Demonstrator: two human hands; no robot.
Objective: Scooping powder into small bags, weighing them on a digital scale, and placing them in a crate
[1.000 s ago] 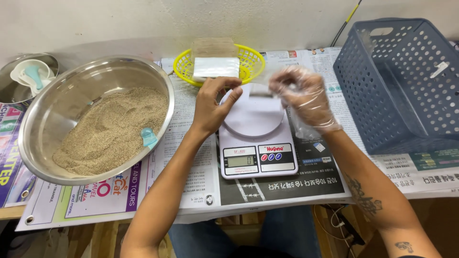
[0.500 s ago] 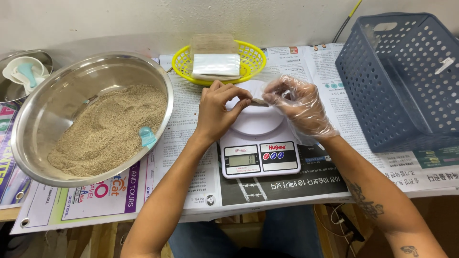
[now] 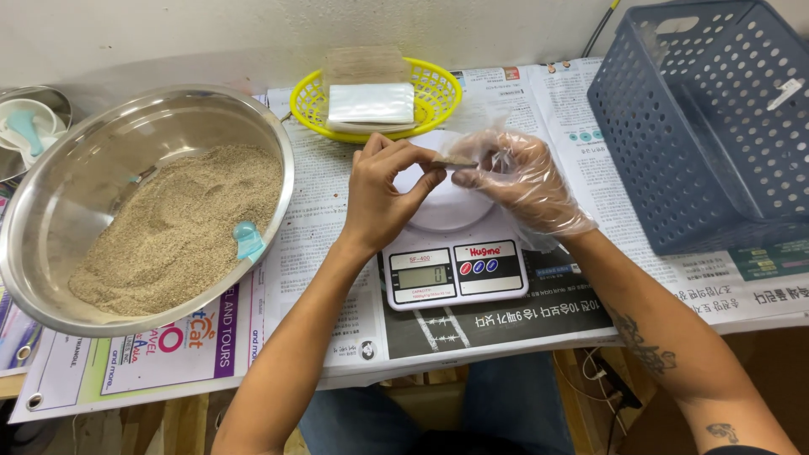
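Observation:
Above the white kitchen scale, my bare left hand and my right hand, which wears a clear plastic glove, pinch a small flat packet between their fingertips. The packet is held edge-on over the round weighing plate, so its contents cannot be seen. A large steel bowl of tan grain stands to the left, with a light blue scoop lying in it near the rim.
A yellow mesh basket with flat silvery pouches sits behind the scale. A blue perforated plastic crate stands at the right. Newspaper covers the table. A small bowl with a pale spoon is at the far left.
Both hands have come closer together over the scale plate and now meet on the small packet. The view has shifted slightly.

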